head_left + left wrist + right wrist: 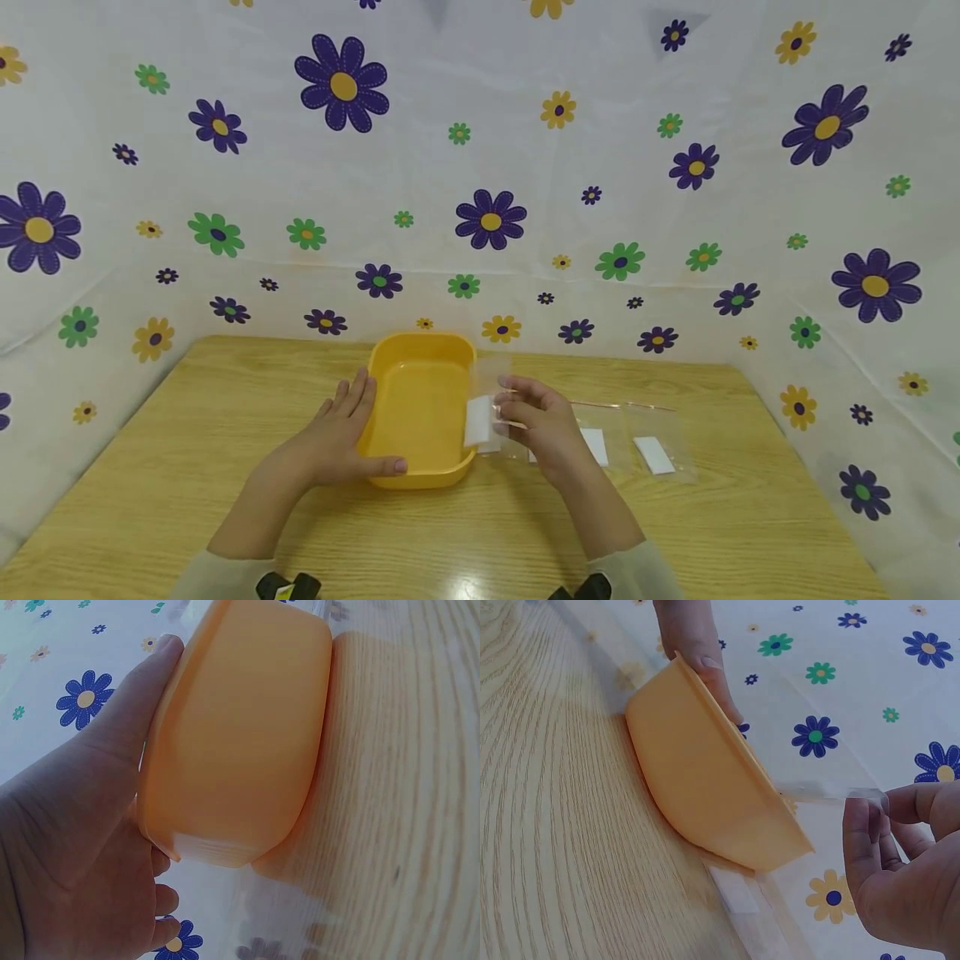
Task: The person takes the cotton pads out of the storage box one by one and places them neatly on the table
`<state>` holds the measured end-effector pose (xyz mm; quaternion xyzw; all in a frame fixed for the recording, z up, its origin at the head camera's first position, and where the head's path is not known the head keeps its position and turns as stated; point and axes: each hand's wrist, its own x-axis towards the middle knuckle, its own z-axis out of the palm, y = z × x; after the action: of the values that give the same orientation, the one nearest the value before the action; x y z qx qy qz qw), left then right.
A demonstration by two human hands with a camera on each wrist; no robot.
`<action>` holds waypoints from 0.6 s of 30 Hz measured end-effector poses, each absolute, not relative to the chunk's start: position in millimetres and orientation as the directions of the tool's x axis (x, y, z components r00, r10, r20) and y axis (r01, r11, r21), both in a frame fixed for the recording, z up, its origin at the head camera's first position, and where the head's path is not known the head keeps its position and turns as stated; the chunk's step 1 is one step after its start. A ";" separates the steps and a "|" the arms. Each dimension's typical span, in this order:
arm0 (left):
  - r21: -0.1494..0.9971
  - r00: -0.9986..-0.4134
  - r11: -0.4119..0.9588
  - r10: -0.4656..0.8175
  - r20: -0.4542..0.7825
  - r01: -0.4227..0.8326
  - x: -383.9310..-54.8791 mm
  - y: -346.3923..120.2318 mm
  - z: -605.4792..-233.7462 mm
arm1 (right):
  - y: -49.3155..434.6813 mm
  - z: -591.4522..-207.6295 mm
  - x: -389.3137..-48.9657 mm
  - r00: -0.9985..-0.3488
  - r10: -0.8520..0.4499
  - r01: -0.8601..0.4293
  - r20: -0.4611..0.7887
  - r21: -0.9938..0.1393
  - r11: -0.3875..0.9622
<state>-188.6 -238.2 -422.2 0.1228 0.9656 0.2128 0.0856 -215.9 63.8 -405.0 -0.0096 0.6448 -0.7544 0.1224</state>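
Observation:
A yellow plastic basin [420,479] stands on the table. My left hand [330,442] rests on its rim, fingers straight along the left side and thumb laid over the near edge. In the left wrist view the thumb [127,705] lies along the rim of the basin [240,735]. My right hand [536,421] pinches the edge of a clear plastic bag with a white rectangular piece [477,421] inside. That bag overlaps the basin's right rim in the head view. In the right wrist view the fingertips [866,806] hold the bag's edge just above the basin.
More clear bags with white pieces lie in a row right of the basin, one with its white piece [655,455] at the far end and another white piece [595,446] partly behind my right hand. A flower-print cloth [420,167] encloses the wooden table [247,375].

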 end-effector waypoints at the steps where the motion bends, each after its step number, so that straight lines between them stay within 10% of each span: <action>1: 0.432 -0.955 0.879 0.274 -0.113 0.201 -188.5 -238.3 -422.1 | 65.3 -405.1 -215.9 -0.970 -0.194 0.173 -0.145 -0.975 -0.136; 18: 0.434 -0.952 0.877 0.282 -0.115 0.208 -190.0 -239.5 -423.3 | 93.3 -405.6 -218.9 -0.978 -0.125 0.183 -0.168 -0.977 -0.114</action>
<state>-190.0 -239.5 -423.3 0.1270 0.9647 0.2133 0.0878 -218.9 93.3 -405.6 0.0219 0.6575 -0.7461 0.1031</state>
